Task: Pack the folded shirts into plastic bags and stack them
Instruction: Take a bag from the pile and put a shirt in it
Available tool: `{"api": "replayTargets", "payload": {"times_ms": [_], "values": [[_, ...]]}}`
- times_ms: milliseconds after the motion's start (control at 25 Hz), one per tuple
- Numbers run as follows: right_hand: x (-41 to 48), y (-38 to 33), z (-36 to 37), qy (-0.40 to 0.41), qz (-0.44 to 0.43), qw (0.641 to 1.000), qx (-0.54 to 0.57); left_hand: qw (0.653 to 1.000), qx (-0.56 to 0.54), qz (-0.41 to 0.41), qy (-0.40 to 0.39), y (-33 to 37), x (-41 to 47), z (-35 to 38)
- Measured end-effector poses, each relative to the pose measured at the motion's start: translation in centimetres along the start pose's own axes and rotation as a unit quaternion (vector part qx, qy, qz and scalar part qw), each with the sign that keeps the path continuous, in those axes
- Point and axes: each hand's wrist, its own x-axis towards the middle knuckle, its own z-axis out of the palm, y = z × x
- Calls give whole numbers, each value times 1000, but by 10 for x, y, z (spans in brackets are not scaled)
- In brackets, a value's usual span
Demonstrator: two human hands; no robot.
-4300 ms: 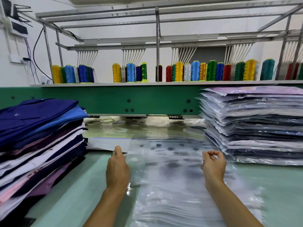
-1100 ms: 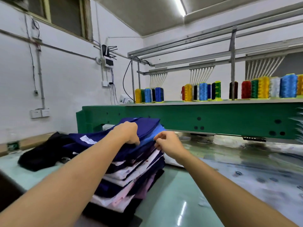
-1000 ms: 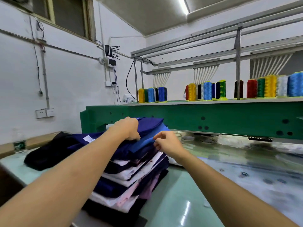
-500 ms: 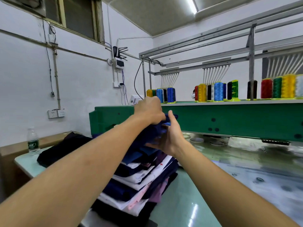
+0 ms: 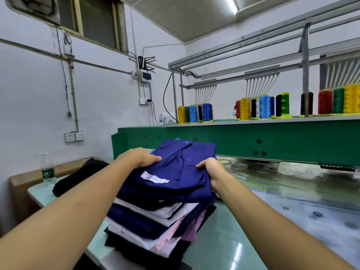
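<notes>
Grip of left hand [image 5: 140, 157] and right hand [image 5: 212, 170] tight on navy shirt [image 5: 175, 184] over the stack [image 5: 153, 221]

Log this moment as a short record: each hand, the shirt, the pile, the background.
left hand: holds left edge of folded navy-blue shirt
right hand: grips the shirt's right edge
pile: folded navy, white and pink shirts beneath, on pale green table
background: green machine beam, coloured thread cones on top
far left: clear plastic water bottle
</notes>
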Motion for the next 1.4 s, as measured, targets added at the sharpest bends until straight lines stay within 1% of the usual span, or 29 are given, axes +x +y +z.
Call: {"api": "replayTargets", "payload": {"times_ms": [160,320,400,440,520,640,760,840,920,1000,1080,1120,1160,1240,1320,1400], "values": [[2,0,-2,0,-34,999,-28,998,-47,-17,-49,-3,0,-4],[-4,-1,-4,-25,-47,997,-51,983,-114,-54,-133,-9,-1,-4],[-5,-1,-5,-26,-48,997,-57,982,-125,-59,-126,-11,-3,-2],[-6,-1,-6,-27,-50,996,-62,986,-120,-51,-101,-13,-3,-1],[-6,0,-8,-30,-54,995,-83,993,-114,-16,-38,-16,-4,-3],[-5,-1,-6,-25,-90,984,-151,987,-134,93,17,-3,-12,-17],[-9,-9,2,-25,-131,967,-217,975,-77,193,77,27,-29,-41],[-15,-19,11,-30,-152,964,-216,963,-17,245,111,51,-45,-53],[-25,-33,19,-48,-157,969,-185,947,32,294,125,76,-61,-56],[-31,-46,19,-55,-151,972,-173,934,33,335,121,100,-78,-52],[-36,-60,8,-66,-149,976,-143,925,-8,362,110,121,-95,-51],[-38,-67,-4,-74,-142,979,-126,921,-36,376,94,131,-104,-51],[-39,-74,-17,-86,-134,981,-111,917,-73,387,60,140,-112,-50],[-42,-83,-45,-94,-136,982,-92,903,-157,395,-56,161,-129,-48],[-43,-90,-76,-54,-140,987,-52,876,-212,390,-190,183,-144,-43],[-49,-99,-110,9,-137,990,-34,834,-253,391,-295,205,-156,-32]]}}
